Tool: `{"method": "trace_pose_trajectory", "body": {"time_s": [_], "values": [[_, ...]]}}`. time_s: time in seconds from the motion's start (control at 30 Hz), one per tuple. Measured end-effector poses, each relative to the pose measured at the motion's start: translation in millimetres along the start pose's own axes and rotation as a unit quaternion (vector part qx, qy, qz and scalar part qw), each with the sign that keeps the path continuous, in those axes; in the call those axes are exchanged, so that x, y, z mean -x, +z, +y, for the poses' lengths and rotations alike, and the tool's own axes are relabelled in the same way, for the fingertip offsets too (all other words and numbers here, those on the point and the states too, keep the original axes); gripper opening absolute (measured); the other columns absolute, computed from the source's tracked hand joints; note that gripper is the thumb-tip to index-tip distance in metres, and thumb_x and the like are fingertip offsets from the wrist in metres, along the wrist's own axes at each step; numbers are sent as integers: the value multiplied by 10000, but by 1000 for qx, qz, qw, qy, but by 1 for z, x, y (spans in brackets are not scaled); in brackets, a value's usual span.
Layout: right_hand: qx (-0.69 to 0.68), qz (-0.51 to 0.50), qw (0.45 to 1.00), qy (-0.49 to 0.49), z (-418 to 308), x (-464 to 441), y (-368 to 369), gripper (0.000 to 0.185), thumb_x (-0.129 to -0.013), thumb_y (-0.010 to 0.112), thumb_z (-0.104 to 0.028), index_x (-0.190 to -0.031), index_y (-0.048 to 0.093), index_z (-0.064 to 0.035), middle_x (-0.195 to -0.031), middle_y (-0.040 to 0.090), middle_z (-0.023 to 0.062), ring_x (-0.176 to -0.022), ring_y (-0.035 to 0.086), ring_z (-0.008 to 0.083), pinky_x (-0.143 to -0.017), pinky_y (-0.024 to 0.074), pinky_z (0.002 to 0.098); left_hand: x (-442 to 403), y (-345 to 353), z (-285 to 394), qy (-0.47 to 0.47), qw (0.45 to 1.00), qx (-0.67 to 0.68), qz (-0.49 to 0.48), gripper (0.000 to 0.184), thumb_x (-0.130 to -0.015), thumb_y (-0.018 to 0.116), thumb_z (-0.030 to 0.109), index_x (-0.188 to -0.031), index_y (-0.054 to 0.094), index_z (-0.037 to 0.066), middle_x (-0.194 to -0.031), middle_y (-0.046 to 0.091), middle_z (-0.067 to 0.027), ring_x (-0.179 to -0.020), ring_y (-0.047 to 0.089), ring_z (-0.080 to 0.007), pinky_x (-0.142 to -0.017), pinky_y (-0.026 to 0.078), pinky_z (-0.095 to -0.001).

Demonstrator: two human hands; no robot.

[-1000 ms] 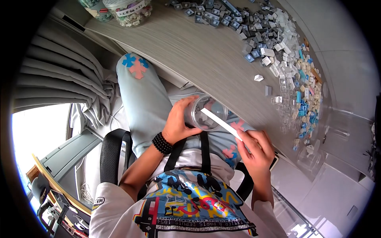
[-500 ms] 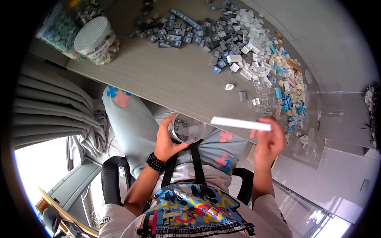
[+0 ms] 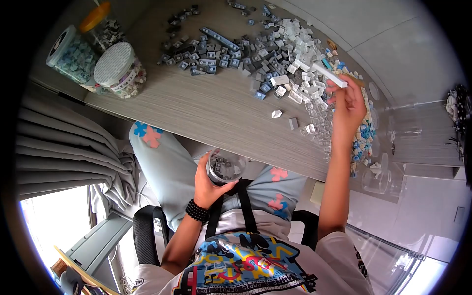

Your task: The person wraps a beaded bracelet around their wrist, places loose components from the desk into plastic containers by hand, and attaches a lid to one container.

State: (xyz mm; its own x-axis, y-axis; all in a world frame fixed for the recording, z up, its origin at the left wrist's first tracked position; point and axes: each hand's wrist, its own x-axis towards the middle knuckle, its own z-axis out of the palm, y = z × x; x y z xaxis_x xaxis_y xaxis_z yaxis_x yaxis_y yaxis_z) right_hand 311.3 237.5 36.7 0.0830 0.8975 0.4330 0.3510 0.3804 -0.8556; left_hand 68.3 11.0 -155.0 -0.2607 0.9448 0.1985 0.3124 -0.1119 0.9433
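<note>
My left hand is wrapped round a clear plastic tub in front of my lap, just below the desk edge. Several dark grey keycaps lie in the tub. Over the far right of the desk, my right hand pinches a long white spacebar keycap near one end. Beneath it spreads a heap of white and clear keycaps, partly hidden by the hand. Whether the spacebar touches the heap I cannot tell.
Grey-blue keycaps lie across the far desk, with a long grey spacebar among them. Blue and cream keycaps sit at the right edge. Filled jars stand at the left. A wall borders the desk.
My right hand has carried the white spacebar from the desk's near edge forward, over the keycap heap. My left hand still holds the tub. The view has shifted slightly.
</note>
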Motion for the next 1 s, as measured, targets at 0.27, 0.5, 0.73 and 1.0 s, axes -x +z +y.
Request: {"method": "trace_pose_trajectory", "body": {"time_s": [0.27,0.5,0.73,1.0], "values": [[334,-118,916,-187,-4,6,25,471,-893,646,-1,-1354,583,-77,-1230,630,124,-1080,618,285,-904,535,364,-2,-1,3,13,1000,-16,0,1012,-608,976,273,-1392,425,-53,-1275,585,-238,-1173,612,-376,-1005,488,-432],[305,-279,864,-289,-12,10,50,378,-908,692,-68,-1282,638,-72,-1192,620,98,-1103,573,300,-973,485,407,-5,-1,7,13,1000,-5,4,996,-619,973,285,-1386,435,-54,-1265,594,-238,-1160,620,-374,-994,493,-428],[305,-263,883,-239,1,8,30,282,-868,701,-18,-1147,680,-48,-1064,585,66,-1012,592,269,-882,519,385,-5,-1,7,-1,1000,-3,1,981,-617,971,277,-1383,450,-47,-1288,596,-230,-1177,616,-371,-1006,491,-428],[380,-175,875,-245,4,3,23,316,-873,681,-46,-1187,656,-17,-1150,606,114,-1051,592,310,-910,513,423,-4,1,4,8,1000,3,3,987,-615,972,271,-1389,445,-40,-1298,597,-226,-1176,619,-367,-1007,492,-425]]}}
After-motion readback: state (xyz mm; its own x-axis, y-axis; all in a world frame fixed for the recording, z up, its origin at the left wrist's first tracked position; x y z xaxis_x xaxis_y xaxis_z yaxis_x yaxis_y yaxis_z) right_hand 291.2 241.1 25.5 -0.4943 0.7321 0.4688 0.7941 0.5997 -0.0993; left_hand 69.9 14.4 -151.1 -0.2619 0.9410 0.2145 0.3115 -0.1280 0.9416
